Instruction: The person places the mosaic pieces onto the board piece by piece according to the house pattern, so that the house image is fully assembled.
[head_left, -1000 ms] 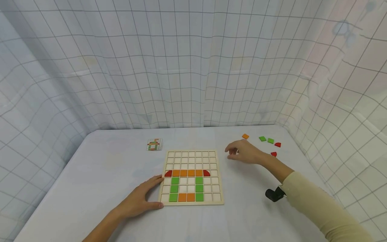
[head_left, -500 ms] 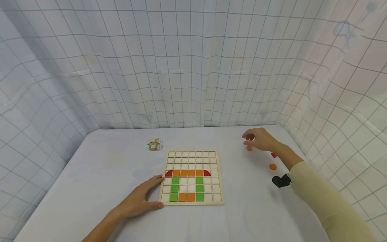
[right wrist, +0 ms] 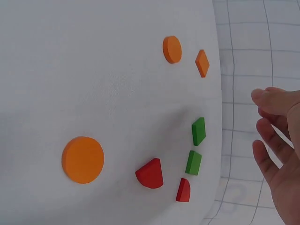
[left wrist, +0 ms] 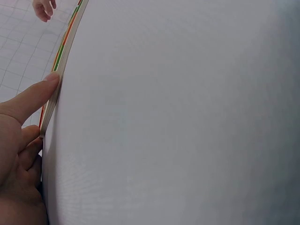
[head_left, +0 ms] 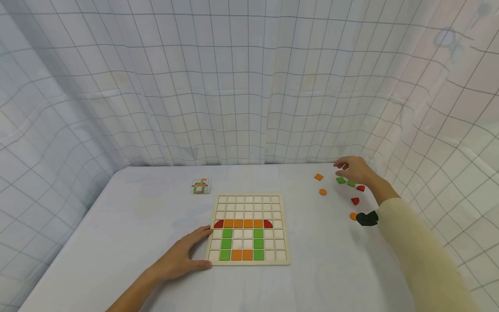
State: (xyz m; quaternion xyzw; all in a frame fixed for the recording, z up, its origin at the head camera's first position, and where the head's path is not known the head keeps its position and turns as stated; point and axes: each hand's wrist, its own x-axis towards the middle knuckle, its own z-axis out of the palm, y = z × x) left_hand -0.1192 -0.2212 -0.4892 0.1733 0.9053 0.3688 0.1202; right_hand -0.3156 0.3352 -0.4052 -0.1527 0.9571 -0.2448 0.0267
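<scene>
Left hand [head_left: 180, 259]: thumb and fingers spread wide apart, not clamped. Thumb touches the near left corner of the pale wood-look grid board [head_left: 248, 207], fingertips against its left side. Hand sits low beside it.

Right hand [head_left: 354, 170]: fingers loosely bent, visible gap between thumb and fingertips, no piece visible in it. It's raised over the far right corner of the surface [head_left: 308, 242]; the right wrist view shows it apart from every piece in that view.

Board lies flat mid-surface, seven by seven cells. Fourth row from the near side: red quarter-round at each end of four orange squares, last cell at right bare. Two columns of three green squares run from there to the near row, two orange squares between them in that row.

Loose pieces toward the far right corner: orange square tile [head_left: 319, 177], orange disc [head_left: 322, 192], two green four-sided tiles [head_left: 341, 180], two red quarter-round tiles [head_left: 355, 201]. Second orange disc [right wrist: 83, 159] lies nearest the near edge, in head view just beside the black wrist device [head_left: 367, 218].

Small printed grid card [head_left: 201, 186] lies flat, left of the board's far left corner, toward the surface's far edge.
</scene>
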